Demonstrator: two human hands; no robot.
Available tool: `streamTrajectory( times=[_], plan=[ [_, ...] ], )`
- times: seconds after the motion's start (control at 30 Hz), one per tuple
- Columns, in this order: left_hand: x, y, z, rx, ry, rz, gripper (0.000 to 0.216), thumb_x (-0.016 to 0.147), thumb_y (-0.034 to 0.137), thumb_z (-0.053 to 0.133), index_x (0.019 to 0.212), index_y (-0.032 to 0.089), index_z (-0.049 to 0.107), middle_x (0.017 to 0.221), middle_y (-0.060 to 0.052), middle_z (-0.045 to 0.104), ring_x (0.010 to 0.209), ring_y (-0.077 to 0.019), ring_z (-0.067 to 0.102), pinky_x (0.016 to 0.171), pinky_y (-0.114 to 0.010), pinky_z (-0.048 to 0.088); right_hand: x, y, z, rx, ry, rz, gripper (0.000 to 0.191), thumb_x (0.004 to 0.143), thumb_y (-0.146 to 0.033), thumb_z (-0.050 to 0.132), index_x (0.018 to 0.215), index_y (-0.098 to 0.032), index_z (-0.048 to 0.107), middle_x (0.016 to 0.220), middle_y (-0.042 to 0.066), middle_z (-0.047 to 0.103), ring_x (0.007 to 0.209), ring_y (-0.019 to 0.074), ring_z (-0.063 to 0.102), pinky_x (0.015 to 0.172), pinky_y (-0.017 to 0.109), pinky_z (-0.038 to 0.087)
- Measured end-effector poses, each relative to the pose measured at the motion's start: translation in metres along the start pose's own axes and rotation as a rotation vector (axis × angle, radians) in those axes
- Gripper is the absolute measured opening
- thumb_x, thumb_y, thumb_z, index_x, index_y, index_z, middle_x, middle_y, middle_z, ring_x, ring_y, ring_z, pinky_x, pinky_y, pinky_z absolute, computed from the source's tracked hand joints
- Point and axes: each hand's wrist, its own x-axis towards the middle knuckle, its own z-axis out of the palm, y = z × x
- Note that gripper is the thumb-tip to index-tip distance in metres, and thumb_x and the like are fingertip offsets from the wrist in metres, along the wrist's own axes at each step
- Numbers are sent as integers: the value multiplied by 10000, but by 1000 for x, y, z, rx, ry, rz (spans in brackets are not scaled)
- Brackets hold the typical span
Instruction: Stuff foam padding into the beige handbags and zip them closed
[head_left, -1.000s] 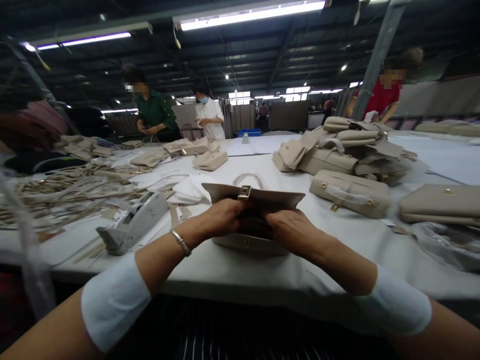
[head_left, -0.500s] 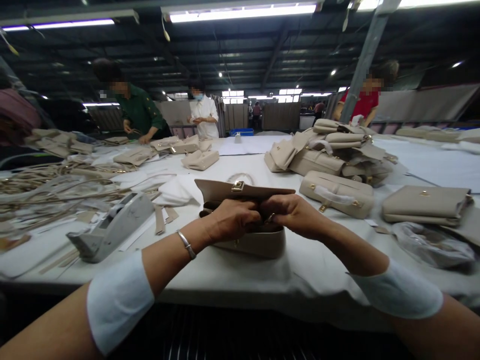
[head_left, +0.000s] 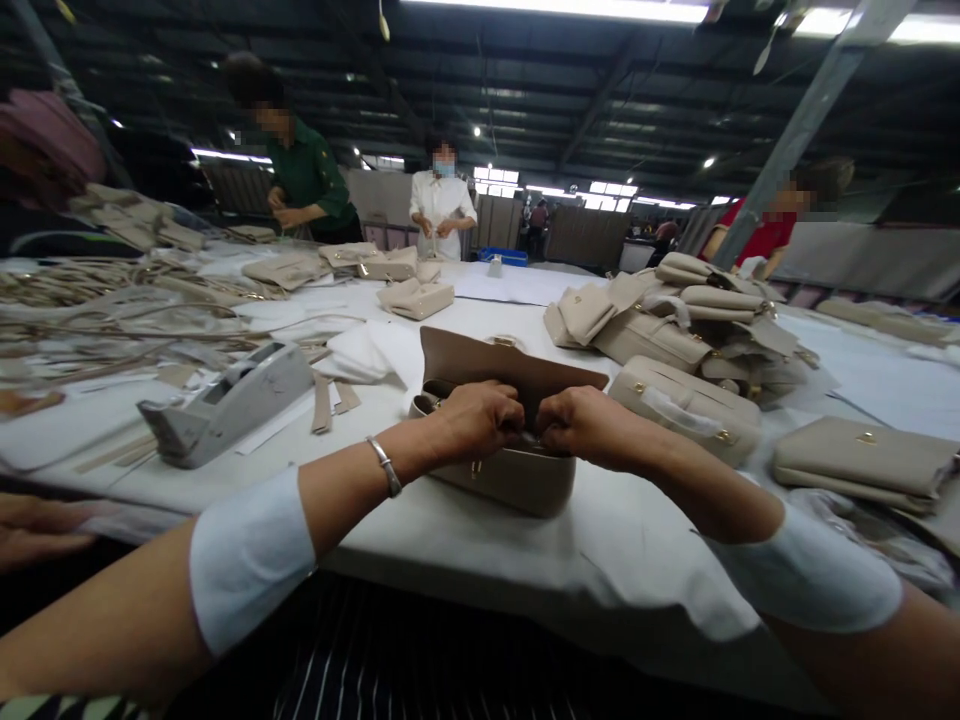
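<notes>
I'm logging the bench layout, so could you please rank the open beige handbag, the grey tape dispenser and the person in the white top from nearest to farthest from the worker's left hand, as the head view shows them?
1. Open beige handbag: under the left hand, which grips its top edge.
2. Grey tape dispenser: on the table, off to the left.
3. Person in the white top: standing beyond the table's far end.

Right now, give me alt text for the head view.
Both hands, left hand and right hand, grip the mouth of an open beige handbag on a white table. A grey tape dispenser sits left; piled handbags right.
</notes>
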Motion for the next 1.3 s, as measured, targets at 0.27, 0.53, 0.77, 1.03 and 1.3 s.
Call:
streamTrajectory(
  times=[0.27,0.53,0.77,1.03,1.3],
  plan=[
    [3,-3,3,27,-4,77,132,808,214,575,726,209,678,796,-5,608,795,-145,534,563,-235,326,5,14,19,484,172,197,173,610,-135,621,755,-159,713,612,7,642,569,139,544,492,226,393],
    [-1,-6,2,50,40,151,145,815,324,630,927,276,707,897,1,628,860,-156,525,698,-259,391,-3,24,28,708,278,56,167,634,-236,634,757,-140,694,671,30,662,628,158,581,582,262,456],
    [11,-2,4,-5,-91,105,100,779,223,631,815,249,720,839,6,653,836,-156,549,699,-256,391,0,28,29,702,260,-15,178,661,-242,650,791,-137,712,732,44,688,647,157,592,593,260,464],
    [10,-1,5,-208,-24,-137,173,735,303,659,878,207,645,790,35,661,701,-131,582,574,-220,363,-3,20,29,1000,241,13,322,585,-235,710,883,-127,652,732,37,671,649,160,601,603,279,484],
    [23,-4,3,-277,-134,-17,244,718,245,663,958,234,704,884,13,630,783,-124,584,633,-198,402,-11,25,29,476,423,48,200,665,-137,554,813,-175,684,772,13,680,715,155,602,661,264,457]
  ],
)
